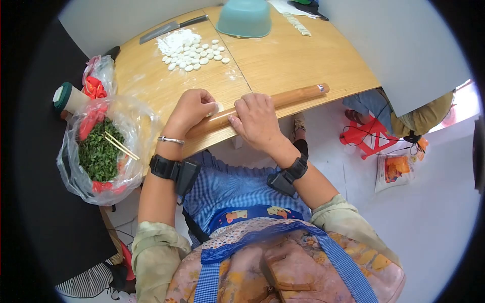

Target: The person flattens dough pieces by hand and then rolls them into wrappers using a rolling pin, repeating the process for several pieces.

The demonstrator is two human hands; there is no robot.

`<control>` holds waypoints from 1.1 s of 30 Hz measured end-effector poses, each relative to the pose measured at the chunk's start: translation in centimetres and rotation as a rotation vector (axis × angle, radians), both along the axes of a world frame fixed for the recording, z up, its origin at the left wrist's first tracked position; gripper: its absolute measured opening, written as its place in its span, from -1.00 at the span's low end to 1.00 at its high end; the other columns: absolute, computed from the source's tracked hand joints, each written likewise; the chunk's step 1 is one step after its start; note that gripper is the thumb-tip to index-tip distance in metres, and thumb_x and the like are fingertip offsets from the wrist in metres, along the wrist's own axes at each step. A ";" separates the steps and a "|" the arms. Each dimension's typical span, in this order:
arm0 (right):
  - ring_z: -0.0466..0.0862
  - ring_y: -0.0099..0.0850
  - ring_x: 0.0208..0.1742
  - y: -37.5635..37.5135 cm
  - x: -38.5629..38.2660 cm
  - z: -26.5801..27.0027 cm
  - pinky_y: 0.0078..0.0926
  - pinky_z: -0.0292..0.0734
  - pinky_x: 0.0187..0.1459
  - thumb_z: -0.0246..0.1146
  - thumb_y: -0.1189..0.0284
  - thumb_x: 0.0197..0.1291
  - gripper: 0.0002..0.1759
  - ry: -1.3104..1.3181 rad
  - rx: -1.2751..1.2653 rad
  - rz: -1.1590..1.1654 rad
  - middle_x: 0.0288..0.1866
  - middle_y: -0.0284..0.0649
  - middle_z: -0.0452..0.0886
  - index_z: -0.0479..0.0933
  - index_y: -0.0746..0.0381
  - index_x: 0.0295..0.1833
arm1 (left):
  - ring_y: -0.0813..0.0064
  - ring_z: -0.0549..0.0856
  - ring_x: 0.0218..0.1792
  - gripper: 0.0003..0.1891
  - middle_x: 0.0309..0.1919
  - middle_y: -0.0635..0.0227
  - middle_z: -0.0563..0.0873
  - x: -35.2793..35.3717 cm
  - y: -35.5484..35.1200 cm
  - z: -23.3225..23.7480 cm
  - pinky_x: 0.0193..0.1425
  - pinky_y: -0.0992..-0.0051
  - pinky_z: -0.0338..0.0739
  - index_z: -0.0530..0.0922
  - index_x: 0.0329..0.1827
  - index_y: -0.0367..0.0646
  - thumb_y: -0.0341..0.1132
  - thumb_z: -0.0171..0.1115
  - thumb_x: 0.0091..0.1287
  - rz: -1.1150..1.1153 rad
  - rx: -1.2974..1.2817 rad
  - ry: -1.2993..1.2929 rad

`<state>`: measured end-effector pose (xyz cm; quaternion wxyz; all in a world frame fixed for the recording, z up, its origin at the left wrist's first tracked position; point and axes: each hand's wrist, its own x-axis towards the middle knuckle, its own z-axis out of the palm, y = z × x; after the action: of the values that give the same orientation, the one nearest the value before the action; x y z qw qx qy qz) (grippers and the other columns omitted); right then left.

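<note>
One soft-looking dough round [219, 107], likely easily torn and best held by its rim, is pinched in the left hand [193, 110] — the right hand [256, 121] grasps a stiff rolling pin [298, 95] along the near edge of the counter [308, 60].

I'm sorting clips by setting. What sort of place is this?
Probably a food-preparation corner, home or business unclear: a rolling pin, dough pieces beside what looks like flour, and chopped greens.

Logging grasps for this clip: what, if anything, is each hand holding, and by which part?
The left hand pinches a small dough piece by its edge. The right hand lies over the rolling pin near mid-length; whether it closes underneath is hidden.
</note>
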<state>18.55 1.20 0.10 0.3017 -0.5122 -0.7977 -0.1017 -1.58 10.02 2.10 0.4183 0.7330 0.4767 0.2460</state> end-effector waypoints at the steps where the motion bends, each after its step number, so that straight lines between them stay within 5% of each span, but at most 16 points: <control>1: 0.49 -0.12 0.04 0.3 -0.1 0.1 -0.08 0.31 0.17 0.31 0.17 0.26 -0.66 -0.001 -0.001 0.003 -0.10 -0.12 0.52 0.52 0.24 -0.12 | 0.48 0.67 -0.45 -0.82 -0.48 0.21 0.74 0.0 0.0 0.2 -0.32 0.39 0.57 0.71 -0.28 -0.38 -0.37 0.37 0.24 0.003 -0.001 -0.001; 3: 0.50 -0.15 0.02 1.1 -0.2 0.4 -0.09 0.32 0.08 0.26 0.13 0.30 -0.64 -0.020 -0.071 -0.018 -0.13 -0.11 0.52 0.54 0.25 -0.14 | 0.65 0.54 -0.51 -0.78 -0.55 0.43 0.63 0.2 0.2 0.3 -0.43 0.54 0.44 0.68 -0.31 -0.33 -0.31 0.31 0.38 0.050 -0.022 0.062; 10: 0.55 -0.09 -0.02 5.0 -1.2 1.2 -0.08 0.40 0.00 0.17 0.14 0.37 -0.65 -0.075 -0.159 -0.108 -0.13 -0.07 0.59 0.54 0.25 -0.14 | 0.59 0.48 -0.55 -0.65 -0.61 0.38 0.59 0.4 1.6 0.4 -0.43 0.45 0.43 0.67 -0.38 -0.35 -0.18 0.27 0.41 -0.015 0.052 0.184; 12: 0.56 -0.09 -0.02 5.9 -1.4 0.9 -0.07 0.41 -0.01 0.16 0.13 0.38 -0.64 -0.064 -0.092 -0.095 -0.13 -0.06 0.59 0.53 0.26 -0.14 | 0.31 0.60 -0.58 -0.60 -0.61 0.04 0.65 0.4 1.5 0.4 -0.37 0.28 0.50 0.68 -0.47 -0.37 -0.13 0.29 0.32 -0.002 0.081 0.208; 13: 0.56 -0.09 -0.02 6.1 -1.3 0.8 -0.07 0.41 -0.01 0.16 0.13 0.38 -0.64 -0.065 -0.083 -0.096 -0.13 -0.06 0.59 0.53 0.26 -0.14 | 0.31 0.60 -0.58 -0.60 -0.61 0.04 0.65 0.4 1.7 0.4 -0.37 0.28 0.50 0.68 -0.47 -0.37 -0.13 0.29 0.32 -0.002 0.090 0.207; 22: 0.50 -0.09 0.04 0.4 -0.3 0.0 -0.06 0.33 0.09 0.27 0.18 0.29 -0.64 0.000 -0.116 -0.008 -0.05 -0.07 0.52 0.45 0.25 -0.06 | 0.63 0.54 -0.49 -0.88 -0.49 0.45 0.67 0.3 1.4 -0.4 -0.37 0.53 0.50 0.67 -0.31 -0.31 -0.42 0.40 0.27 -0.110 0.040 0.121; 25: 0.49 -0.09 0.05 -0.7 -0.1 -0.3 -0.04 0.32 0.20 0.31 0.16 0.26 -0.61 0.014 -0.018 -0.015 -0.08 -0.07 0.51 0.50 0.27 -0.05 | 0.50 0.64 -0.50 -0.84 -0.51 0.28 0.70 0.6 1.1 -1.2 -0.34 0.43 0.57 0.66 -0.35 -0.31 -0.38 0.43 0.16 -0.031 0.148 0.007; 27: 0.49 -0.08 0.04 -0.9 0.0 -0.1 -0.04 0.31 0.25 0.32 0.16 0.25 -0.61 0.021 -0.014 -0.008 -0.09 -0.07 0.51 0.51 0.27 -0.05 | 0.44 0.68 -0.46 -0.84 -0.48 0.23 0.71 0.6 0.7 -1.2 -0.31 0.42 0.59 0.67 -0.33 -0.31 -0.39 0.43 0.14 0.129 -0.049 -0.191; 33: 0.49 -0.11 0.03 0.6 -0.2 0.3 -0.09 0.33 0.12 0.27 0.11 0.29 -0.61 0.014 -0.072 0.004 -0.10 -0.07 0.51 0.53 0.26 -0.10 | 0.24 0.69 -0.46 -0.79 -0.50 0.08 0.71 0.1 -0.4 -0.4 -0.29 0.30 0.59 0.65 -0.38 -0.34 -0.31 0.34 0.26 0.015 0.198 0.116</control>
<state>18.33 1.81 0.43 0.2889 -0.5220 -0.7996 -0.0687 -1.43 9.61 1.71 0.3140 0.7801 0.4789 0.2521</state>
